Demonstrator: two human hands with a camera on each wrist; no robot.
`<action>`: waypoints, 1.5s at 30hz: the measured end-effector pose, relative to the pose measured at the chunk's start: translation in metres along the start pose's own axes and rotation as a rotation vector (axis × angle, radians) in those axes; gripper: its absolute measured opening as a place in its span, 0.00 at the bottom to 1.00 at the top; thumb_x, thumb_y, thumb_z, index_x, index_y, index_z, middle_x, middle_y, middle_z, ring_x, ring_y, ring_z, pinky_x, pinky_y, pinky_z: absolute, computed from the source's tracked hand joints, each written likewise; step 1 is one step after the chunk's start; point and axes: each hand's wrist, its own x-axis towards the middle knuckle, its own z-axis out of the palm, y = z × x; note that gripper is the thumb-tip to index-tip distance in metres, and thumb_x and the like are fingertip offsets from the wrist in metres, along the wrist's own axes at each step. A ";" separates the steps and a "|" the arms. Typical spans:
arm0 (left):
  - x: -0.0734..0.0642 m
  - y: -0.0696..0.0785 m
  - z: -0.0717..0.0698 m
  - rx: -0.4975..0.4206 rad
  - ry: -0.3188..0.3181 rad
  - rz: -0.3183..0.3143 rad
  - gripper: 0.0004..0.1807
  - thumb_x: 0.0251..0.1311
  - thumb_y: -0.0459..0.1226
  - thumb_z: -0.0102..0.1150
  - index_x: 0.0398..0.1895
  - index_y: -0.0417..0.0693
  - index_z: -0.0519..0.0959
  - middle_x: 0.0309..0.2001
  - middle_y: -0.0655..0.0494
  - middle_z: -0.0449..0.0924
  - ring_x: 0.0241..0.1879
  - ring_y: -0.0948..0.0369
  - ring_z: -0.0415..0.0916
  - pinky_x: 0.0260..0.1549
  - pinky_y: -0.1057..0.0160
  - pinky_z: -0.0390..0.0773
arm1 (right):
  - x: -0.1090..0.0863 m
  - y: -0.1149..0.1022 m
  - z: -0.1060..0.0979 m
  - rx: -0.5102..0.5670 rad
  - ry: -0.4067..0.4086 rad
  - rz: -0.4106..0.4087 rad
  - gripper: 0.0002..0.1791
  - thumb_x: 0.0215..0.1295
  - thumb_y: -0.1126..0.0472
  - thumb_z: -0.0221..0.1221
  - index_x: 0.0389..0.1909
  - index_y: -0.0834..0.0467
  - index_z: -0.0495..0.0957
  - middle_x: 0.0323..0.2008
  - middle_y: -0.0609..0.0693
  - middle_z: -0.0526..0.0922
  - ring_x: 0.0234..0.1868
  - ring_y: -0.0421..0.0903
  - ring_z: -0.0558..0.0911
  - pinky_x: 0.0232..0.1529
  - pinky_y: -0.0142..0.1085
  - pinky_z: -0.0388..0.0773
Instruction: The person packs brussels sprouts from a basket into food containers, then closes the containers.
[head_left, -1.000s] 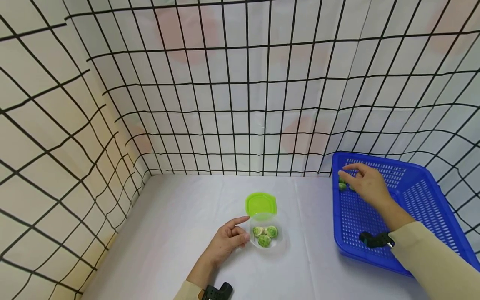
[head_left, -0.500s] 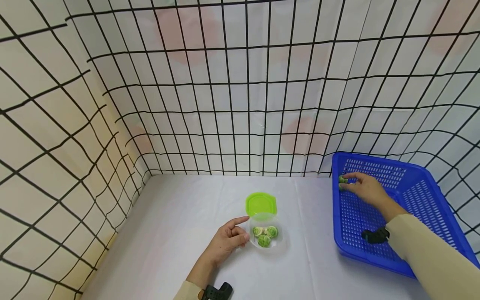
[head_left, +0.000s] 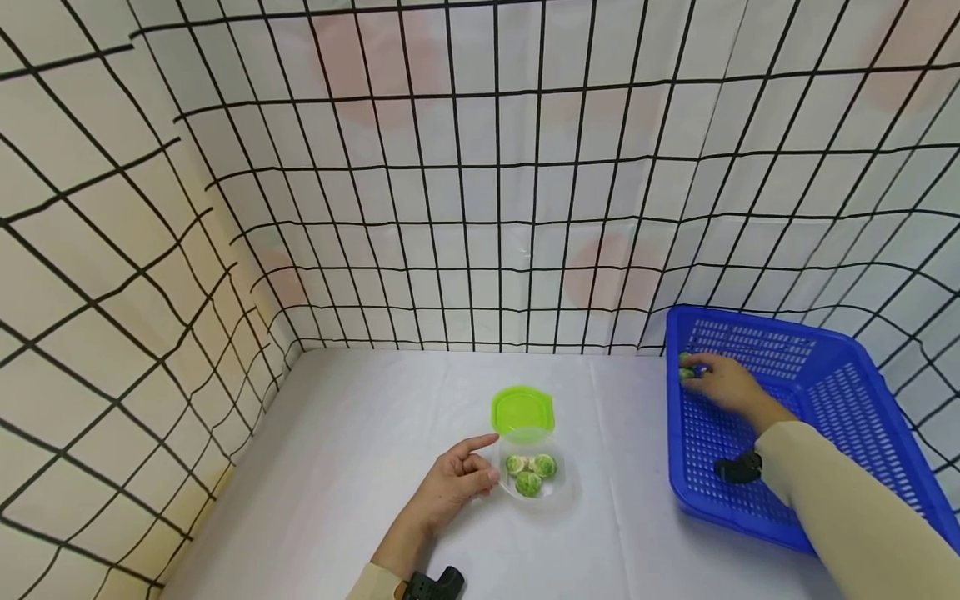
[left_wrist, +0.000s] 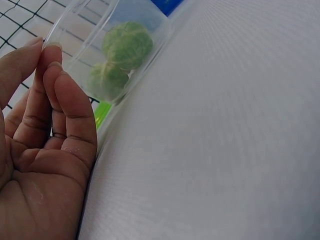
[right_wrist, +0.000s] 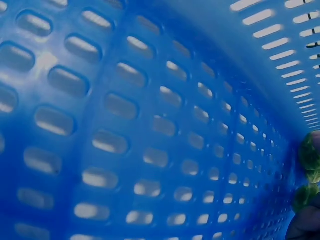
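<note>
A small clear plastic container (head_left: 558,490) stands on the white table with three Brussels sprouts (head_left: 528,483) in it. My left hand (head_left: 453,483) is at its left side; thumb and fingers hold it at the rim, as the left wrist view shows. Behind the container, its bright green lid (head_left: 522,410) lies flat. My right hand (head_left: 726,383) reaches into the blue basket (head_left: 675,450) near its far left corner. Thumb and index finger pinch at a Brussels sprout (head_left: 686,374) there. Two sprouts (right_wrist: 310,155) show at the right wrist view's edge, partly hidden by the fingers.
A black wire grid (head_left: 495,167) rises at the back, left and right of the table. White cloth (head_left: 337,467) covers the tabletop. The basket's high slotted walls surround the right hand.
My right hand has dipped lower into the basket, and its thumb and index finger have come in around a sprout. My left hand and the container have stayed in place.
</note>
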 end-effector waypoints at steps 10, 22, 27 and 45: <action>0.000 -0.001 -0.001 -0.029 -0.030 0.025 0.36 0.67 0.32 0.64 0.75 0.34 0.62 0.35 0.67 0.82 0.33 0.70 0.76 0.36 0.72 0.78 | 0.001 0.001 0.000 0.003 0.002 0.053 0.29 0.72 0.57 0.57 0.68 0.68 0.69 0.59 0.76 0.73 0.51 0.66 0.76 0.48 0.59 0.74; 0.001 0.000 0.000 -0.028 -0.026 0.019 0.36 0.67 0.32 0.65 0.75 0.36 0.63 0.35 0.67 0.82 0.33 0.70 0.76 0.36 0.72 0.78 | -0.001 0.002 -0.001 0.005 0.013 0.067 0.30 0.72 0.55 0.58 0.66 0.70 0.67 0.57 0.76 0.74 0.51 0.66 0.76 0.48 0.59 0.74; 0.001 -0.001 0.000 -0.021 -0.020 0.017 0.35 0.66 0.32 0.65 0.75 0.36 0.63 0.34 0.66 0.82 0.32 0.70 0.76 0.36 0.72 0.78 | -0.001 0.002 -0.001 0.013 0.018 0.074 0.30 0.72 0.53 0.58 0.65 0.70 0.68 0.56 0.74 0.74 0.48 0.63 0.77 0.45 0.55 0.74; 0.001 -0.001 -0.001 0.002 -0.011 0.007 0.36 0.66 0.34 0.66 0.75 0.38 0.64 0.34 0.67 0.82 0.32 0.69 0.76 0.36 0.71 0.78 | -0.004 -0.002 -0.006 0.062 0.119 0.051 0.31 0.73 0.45 0.58 0.64 0.66 0.71 0.36 0.56 0.75 0.33 0.49 0.73 0.29 0.37 0.68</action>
